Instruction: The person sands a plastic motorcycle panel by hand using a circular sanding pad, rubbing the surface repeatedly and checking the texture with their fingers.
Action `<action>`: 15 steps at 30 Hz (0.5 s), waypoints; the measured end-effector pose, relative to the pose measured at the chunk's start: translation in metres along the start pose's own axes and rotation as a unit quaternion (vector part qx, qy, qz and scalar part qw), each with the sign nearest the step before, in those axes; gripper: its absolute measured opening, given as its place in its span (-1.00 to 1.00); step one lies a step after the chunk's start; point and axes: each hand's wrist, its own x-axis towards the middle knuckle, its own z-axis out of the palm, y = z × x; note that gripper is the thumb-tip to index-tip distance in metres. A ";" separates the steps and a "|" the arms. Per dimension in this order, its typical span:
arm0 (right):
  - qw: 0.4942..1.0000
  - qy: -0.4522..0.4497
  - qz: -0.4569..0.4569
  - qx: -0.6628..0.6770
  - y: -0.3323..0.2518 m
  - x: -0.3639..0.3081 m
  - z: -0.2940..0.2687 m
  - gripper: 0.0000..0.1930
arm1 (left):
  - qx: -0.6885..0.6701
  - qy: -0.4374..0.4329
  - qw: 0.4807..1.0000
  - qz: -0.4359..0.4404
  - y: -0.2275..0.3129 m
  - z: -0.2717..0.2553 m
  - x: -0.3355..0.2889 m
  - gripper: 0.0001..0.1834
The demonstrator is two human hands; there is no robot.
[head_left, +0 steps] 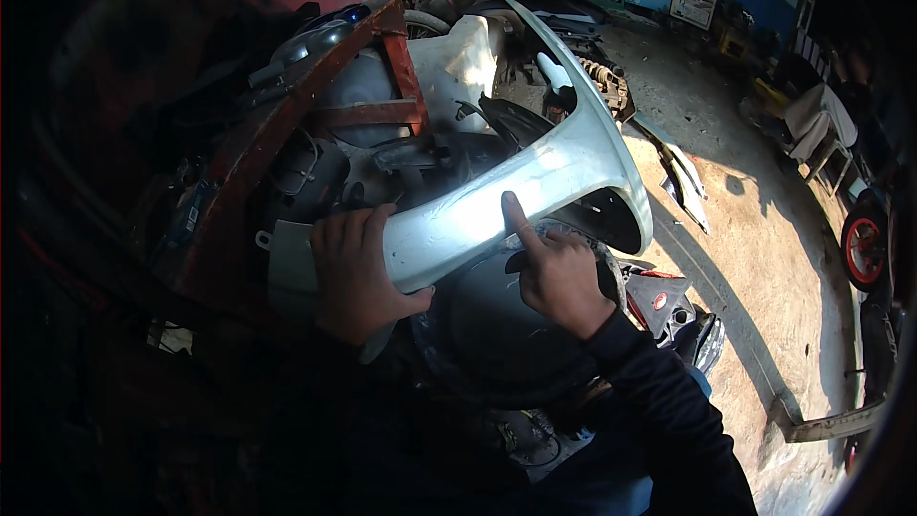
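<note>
Dark sleeves [659, 401] sit nearest in the head view, 1 rising from the lower right, the other lost in shadow. Left hand [355, 277] pinches the narrow end of a pale panel [458, 229], its fingers bent over the upper edge and its thumb at the lower edge. Right hand [565, 282] points: its index finger stretches out with the tip on the panel's face, and the other fingers curl in. Whether those close on anything, I cannot tell; a small dark patch beside them is too dim to read.

The panel is held aslant above a round, dark basin [473, 315], its narrow end to the left, its broad, curved end up and to the right. Bright light glares off its middle.

To the left leans a red frame [258, 139], with a white part [449, 67] behind it. On the sunlit floor [755, 277], to the right, lie a slim, pale strip [680, 172] and a dark part [659, 298] with a red badge. Farther right is a wheel [864, 247] with a red rim.
</note>
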 end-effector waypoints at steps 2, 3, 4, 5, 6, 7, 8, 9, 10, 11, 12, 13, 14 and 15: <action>0.999 0.019 -0.025 0.027 -0.005 -0.001 0.004 0.07 | 0.004 -0.001 1.000 -0.002 0.000 -0.001 0.000 0.03; 0.999 0.012 -0.035 0.034 -0.008 0.000 0.003 0.08 | 0.008 -0.003 1.000 -0.005 0.000 -0.002 -0.001 0.03; 0.999 0.012 -0.036 0.035 -0.010 0.000 0.005 0.08 | 0.010 -0.004 1.000 -0.005 -0.001 -0.002 -0.002 0.03; 0.996 0.027 -0.058 0.059 -0.011 0.000 0.006 0.07 | 0.007 -0.006 1.000 -0.005 0.000 -0.001 -0.001 0.03; 0.993 0.042 -0.080 0.082 -0.012 -0.001 0.007 0.07 | 0.004 -0.008 1.000 -0.005 0.000 0.000 -0.001 0.03; 0.993 0.042 -0.079 0.079 -0.013 -0.001 0.006 0.07 | 0.002 -0.007 1.000 -0.004 0.000 0.001 0.000 0.03; 0.992 0.044 -0.088 0.077 -0.015 -0.002 0.006 0.07 | 0.004 -0.005 1.000 -0.002 0.000 0.000 0.000 0.03; 0.992 0.046 -0.097 0.074 -0.016 -0.002 0.006 0.07 | 0.005 -0.004 1.000 -0.001 0.000 0.000 0.000 0.03; 0.992 0.046 -0.096 0.073 -0.016 -0.002 0.003 0.07 | 0.005 -0.004 1.000 0.000 0.001 0.000 0.000 0.03; 0.995 0.018 -0.077 0.059 -0.014 0.000 -0.001 0.05 | 0.003 -0.002 1.000 -0.003 0.000 0.000 0.000 0.03; 0.997 -0.011 -0.058 0.044 -0.012 0.002 -0.003 0.02 | 0.001 0.000 1.000 -0.005 0.000 0.000 -0.001 0.03; 0.997 -0.011 -0.058 0.045 -0.009 0.004 -0.001 0.02 | 0.001 0.000 1.000 -0.005 -0.001 -0.001 -0.001 0.03; 0.997 0.009 -0.057 0.049 -0.003 0.005 0.002 0.02 | 0.002 -0.003 1.000 -0.003 -0.001 -0.001 -0.001 0.03; 0.997 0.028 -0.056 0.053 0.001 0.006 0.003 0.02 | 0.003 -0.007 1.000 -0.002 0.000 -0.001 0.000 0.03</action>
